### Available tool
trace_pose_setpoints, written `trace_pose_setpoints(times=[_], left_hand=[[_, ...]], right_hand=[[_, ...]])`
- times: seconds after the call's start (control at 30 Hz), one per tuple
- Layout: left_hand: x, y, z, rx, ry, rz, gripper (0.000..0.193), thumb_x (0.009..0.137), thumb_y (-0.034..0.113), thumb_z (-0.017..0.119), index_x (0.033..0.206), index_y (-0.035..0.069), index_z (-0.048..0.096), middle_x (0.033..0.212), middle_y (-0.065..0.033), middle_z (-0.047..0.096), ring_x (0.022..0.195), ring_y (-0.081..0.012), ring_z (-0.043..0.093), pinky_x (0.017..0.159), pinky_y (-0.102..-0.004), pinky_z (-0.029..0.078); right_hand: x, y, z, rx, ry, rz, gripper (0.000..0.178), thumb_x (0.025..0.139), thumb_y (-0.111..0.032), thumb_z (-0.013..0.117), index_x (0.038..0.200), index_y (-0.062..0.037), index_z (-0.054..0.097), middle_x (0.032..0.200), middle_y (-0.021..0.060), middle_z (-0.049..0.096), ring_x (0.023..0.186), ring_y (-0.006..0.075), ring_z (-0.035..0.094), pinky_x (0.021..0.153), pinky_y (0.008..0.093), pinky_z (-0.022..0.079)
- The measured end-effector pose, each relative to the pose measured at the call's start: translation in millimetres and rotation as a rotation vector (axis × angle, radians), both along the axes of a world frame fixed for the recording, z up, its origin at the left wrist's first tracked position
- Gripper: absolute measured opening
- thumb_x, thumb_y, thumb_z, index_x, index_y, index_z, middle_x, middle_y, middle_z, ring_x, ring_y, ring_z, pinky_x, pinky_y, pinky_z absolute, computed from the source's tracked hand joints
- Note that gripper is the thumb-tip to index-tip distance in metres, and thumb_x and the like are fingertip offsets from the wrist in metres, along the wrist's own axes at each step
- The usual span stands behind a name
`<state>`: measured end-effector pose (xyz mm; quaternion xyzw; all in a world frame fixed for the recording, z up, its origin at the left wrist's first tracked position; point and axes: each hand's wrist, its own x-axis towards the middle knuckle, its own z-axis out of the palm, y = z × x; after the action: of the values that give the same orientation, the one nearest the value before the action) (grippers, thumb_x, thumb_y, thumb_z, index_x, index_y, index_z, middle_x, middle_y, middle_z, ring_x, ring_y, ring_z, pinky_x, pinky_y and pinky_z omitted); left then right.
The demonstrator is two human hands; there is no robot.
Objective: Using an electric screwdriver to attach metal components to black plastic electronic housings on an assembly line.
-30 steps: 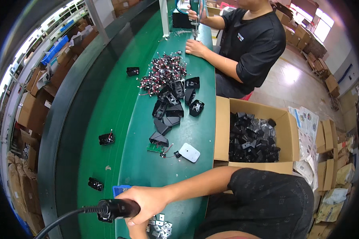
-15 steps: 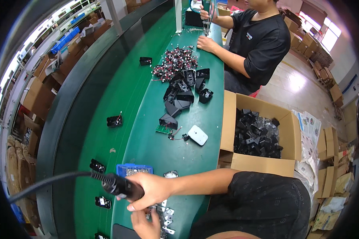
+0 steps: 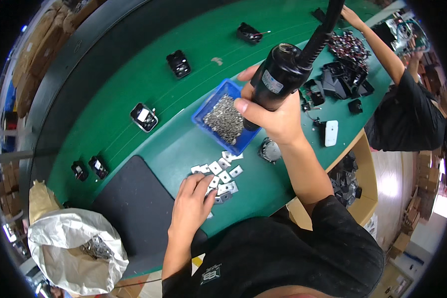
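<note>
My right hand (image 3: 278,116) is wrapped around a black corded electric screwdriver (image 3: 275,74), held above a blue bin (image 3: 202,118) of small metal screws (image 3: 223,119). The driver's tip is hidden behind the hand and body. My left hand (image 3: 191,203) lies over a loose pile of small square metal plates with holes (image 3: 224,177), its fingers apart and fingertips touching the pieces. Whether a plate is between those fingers does not show clearly. A round clear-and-dark part (image 3: 269,150) sits beside the bin, under my right wrist.
A black mat (image 3: 139,198) and a white sack with metal pieces (image 3: 77,223) are at left. Black housings (image 3: 178,63) sit along the green belt. Wired parts (image 3: 350,47), black shells (image 3: 340,82) and a white cover (image 3: 331,133) lie right, near a carton (image 3: 365,186) and a co-worker (image 3: 407,109).
My view has swung left and down, bringing the mat and sack into sight. The screwdriver is now over the screw bin, while my left hand stays at the plates.
</note>
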<state>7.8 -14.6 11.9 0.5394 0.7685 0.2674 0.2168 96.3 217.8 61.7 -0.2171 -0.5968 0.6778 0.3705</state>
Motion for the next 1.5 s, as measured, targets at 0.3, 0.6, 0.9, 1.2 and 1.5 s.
trace_pose_setpoints(times=[0.3, 0.6, 0.9, 1.2, 1.5], left_hand=[[-9.7, -14.1, -2.1, -0.015, -0.037, -0.013, 0.038, 0.069, 0.010, 0.074, 0.105, 0.005, 0.062, 0.101, -0.0104, 0.056, 0.092, -0.0300, 0.058, 0.078, -0.0376, 0.050], [-17.1, -15.2, -1.5, 0.030, -0.119, 0.058, 0.035, 0.068, 0.004, 0.072, 0.102, 0.006, 0.062, 0.100, -0.0110, 0.055, 0.090, -0.0297, 0.058, 0.075, -0.0369, 0.049], [-11.8, -14.5, -6.5, 0.043, -0.154, 0.056, 0.025, 0.068, 0.001, 0.069, 0.092, 0.005, 0.063, 0.089, -0.0088, 0.054, 0.080, -0.0271, 0.058, 0.069, -0.0353, 0.049], [-16.7, -3.6, -6.2, 0.185, -0.101, 0.065, 0.018, 0.069, -0.001, 0.071, 0.084, 0.005, 0.065, 0.084, -0.0065, 0.060, 0.074, -0.0247, 0.060, 0.066, -0.0344, 0.050], [-20.0, -2.7, -1.8, 0.124, 0.028, 0.142, 0.016, 0.070, 0.000, 0.072, 0.084, 0.005, 0.067, 0.084, -0.0081, 0.060, 0.078, -0.0259, 0.060, 0.068, -0.0346, 0.050]], right_hand=[[-19.0, -2.1, -12.5, 0.010, -0.027, 0.035, 0.035, 0.070, -0.004, 0.077, 0.101, -0.0001, 0.060, 0.074, -0.0016, 0.060, 0.066, 0.0053, 0.055, 0.061, 0.0213, 0.045], [-19.3, 4.5, -15.8, 0.085, 0.071, 0.002, 0.036, 0.070, -0.003, 0.074, 0.102, 0.0043, 0.058, 0.073, 0.0037, 0.061, 0.065, 0.0088, 0.056, 0.060, 0.0212, 0.043], [-13.6, 2.7, -5.5, 0.083, 0.185, -0.057, 0.038, 0.070, 0.000, 0.072, 0.105, 0.0043, 0.057, 0.070, 0.0061, 0.060, 0.062, 0.0104, 0.056, 0.057, 0.0215, 0.042], [-9.8, 13.5, -7.8, 0.256, 0.065, -0.069, 0.042, 0.075, -0.003, 0.063, 0.113, 0.0061, 0.048, 0.069, 0.0096, 0.055, 0.058, 0.0165, 0.053, 0.061, 0.0319, 0.046], [-10.1, 14.5, -12.9, 0.237, 0.211, -0.044, 0.042, 0.075, -0.004, 0.065, 0.113, 0.0056, 0.049, 0.069, 0.0094, 0.056, 0.058, 0.0160, 0.053, 0.060, 0.0308, 0.046]])
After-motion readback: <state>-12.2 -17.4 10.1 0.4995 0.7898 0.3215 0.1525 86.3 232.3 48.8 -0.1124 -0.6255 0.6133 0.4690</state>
